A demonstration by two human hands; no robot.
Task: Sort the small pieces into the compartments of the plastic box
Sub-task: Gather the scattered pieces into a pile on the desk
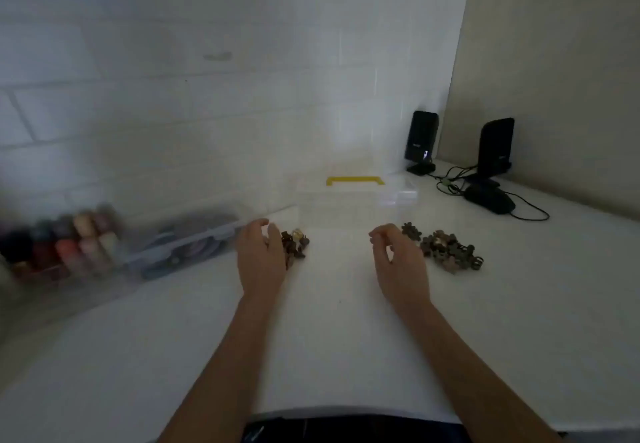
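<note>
Inspecting: I find small dark pieces piled at 3 o'clock, fewer at 9 o'clock.
Box: clear plastic box at 12 o'clock.
Grip: left hand, right hand curled, contents indiscernible.
Handling: I judge them light, rigid; pinch singly.
Surface: white table, tiled wall, dim.
</note>
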